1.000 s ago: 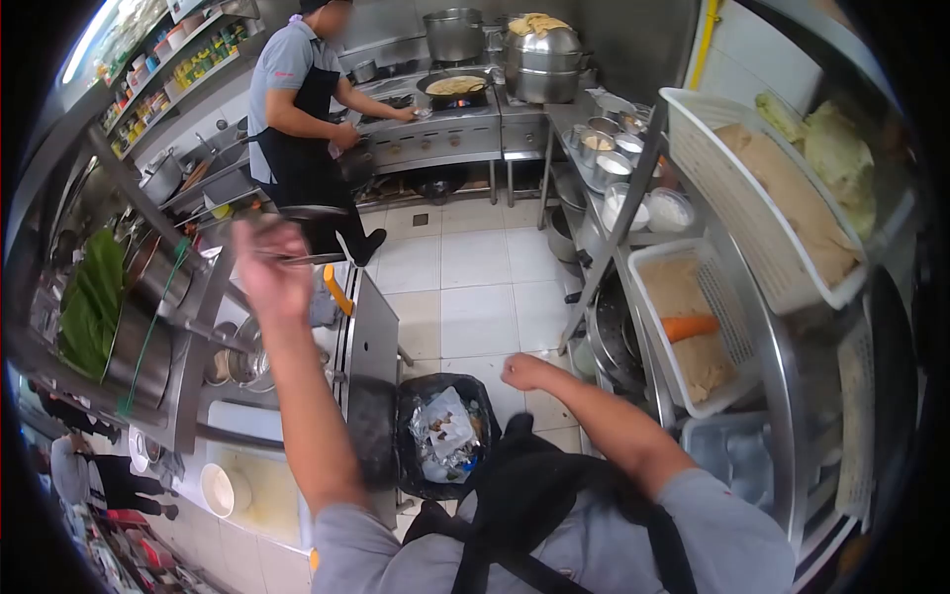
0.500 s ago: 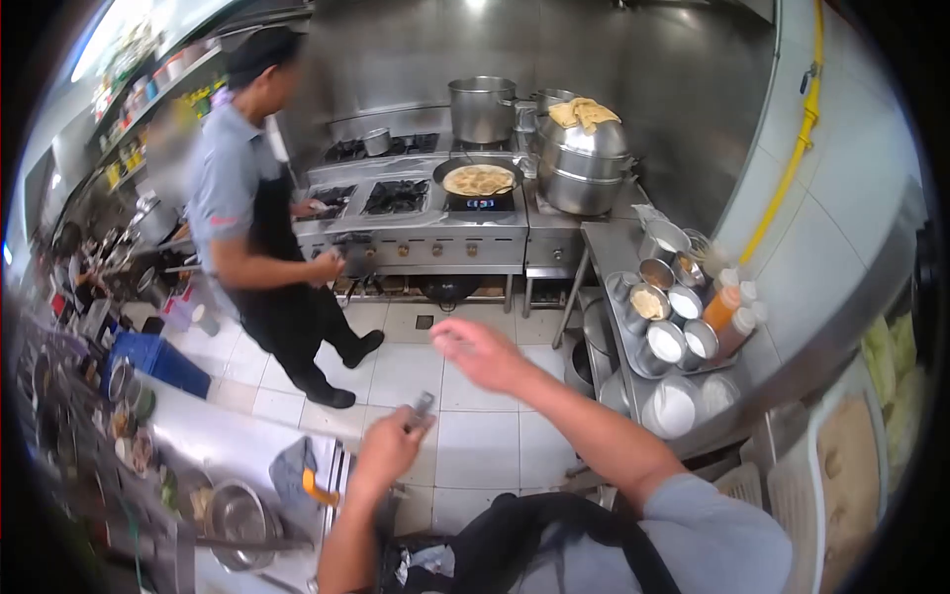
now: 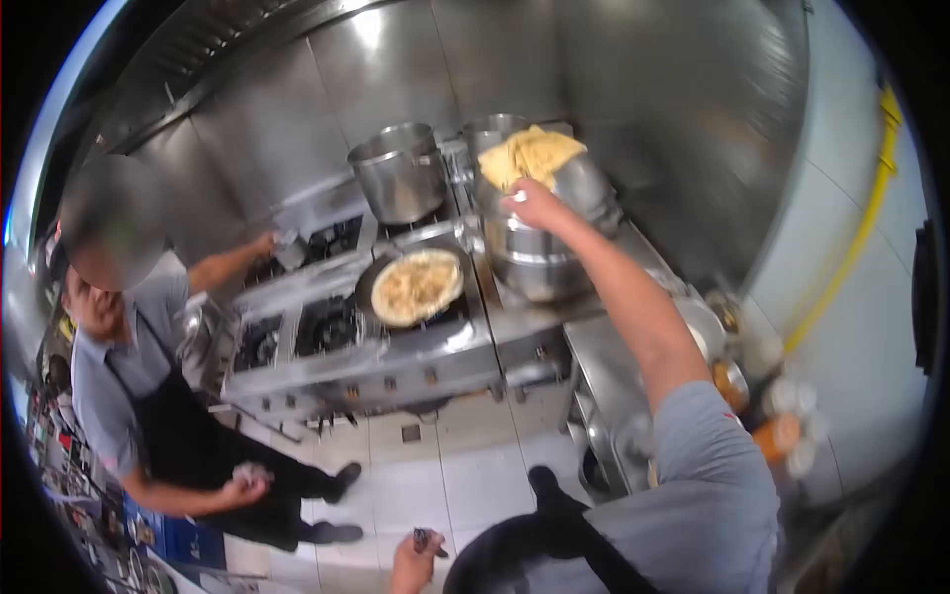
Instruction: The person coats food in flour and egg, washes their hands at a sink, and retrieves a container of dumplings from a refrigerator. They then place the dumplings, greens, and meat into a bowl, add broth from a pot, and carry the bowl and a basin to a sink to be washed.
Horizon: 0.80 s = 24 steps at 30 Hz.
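My right arm stretches out to the stove's right end, where my right hand [image 3: 535, 205] is closed at the lower edge of a folded yellow cloth [image 3: 531, 153]. That cloth lies on the domed lid of a large steel steamer pot [image 3: 539, 262]. Low in the view, my left hand [image 3: 411, 566] is wrapped around a small metal tool [image 3: 426, 540], of which only the short end shows. Left of the steamer, a flat round pancake-like food [image 3: 418, 287] with browned patches fills a dark pan [image 3: 366, 297] on a burner.
A co-worker [image 3: 168, 426] in a dark apron stands at the left, one hand on a small steel pot [image 3: 290, 249]. A tall stockpot [image 3: 399, 178] sits at the back. Orange-filled bottles [image 3: 777, 436] and containers crowd the steel side table [image 3: 618, 371].
My right hand has moved forward and up to the yellow cloth. My view has shifted toward the stove. The co-worker has turned and now reaches to the small pot.
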Each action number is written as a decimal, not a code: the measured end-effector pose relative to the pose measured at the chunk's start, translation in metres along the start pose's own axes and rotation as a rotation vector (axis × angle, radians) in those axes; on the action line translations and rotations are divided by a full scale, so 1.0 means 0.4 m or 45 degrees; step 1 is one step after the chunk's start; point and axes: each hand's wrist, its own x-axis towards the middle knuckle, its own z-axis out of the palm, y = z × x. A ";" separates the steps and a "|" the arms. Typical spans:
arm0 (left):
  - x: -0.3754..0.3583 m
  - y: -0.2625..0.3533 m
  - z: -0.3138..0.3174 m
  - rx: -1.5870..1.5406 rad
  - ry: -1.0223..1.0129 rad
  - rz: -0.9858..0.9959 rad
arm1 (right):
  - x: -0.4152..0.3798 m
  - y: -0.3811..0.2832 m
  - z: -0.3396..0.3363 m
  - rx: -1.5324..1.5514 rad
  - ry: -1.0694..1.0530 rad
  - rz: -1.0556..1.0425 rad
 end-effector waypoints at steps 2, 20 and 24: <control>0.111 0.089 0.020 -0.155 -0.105 -0.123 | 0.201 0.141 -0.040 -0.247 0.105 0.238; 0.994 0.901 0.101 -1.174 0.015 0.873 | 0.556 0.481 -0.558 -0.020 0.673 0.173; 1.149 1.139 0.299 -0.997 -0.017 0.853 | 0.491 0.522 -0.756 0.079 0.702 -0.174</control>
